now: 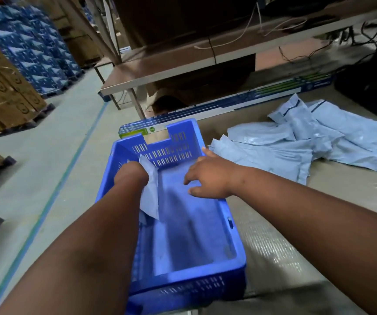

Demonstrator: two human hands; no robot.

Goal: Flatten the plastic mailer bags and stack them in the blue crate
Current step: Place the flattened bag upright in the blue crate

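A: Where do the hands sit in the head view?

B: Both are inside the blue crate [233, 244], centre of the frame. The left hand [131, 174] grips the edge of a pale mailer bag [151, 196] that stands up along the crate's left wall. The right hand [208, 176] has its fingers spread, pressing down on the bag's flat part.

A: And the remaining bags?

B: A loose pile of mailer bags [308, 142] lies on the table [273, 253], right of the crate in the middle right of the frame.
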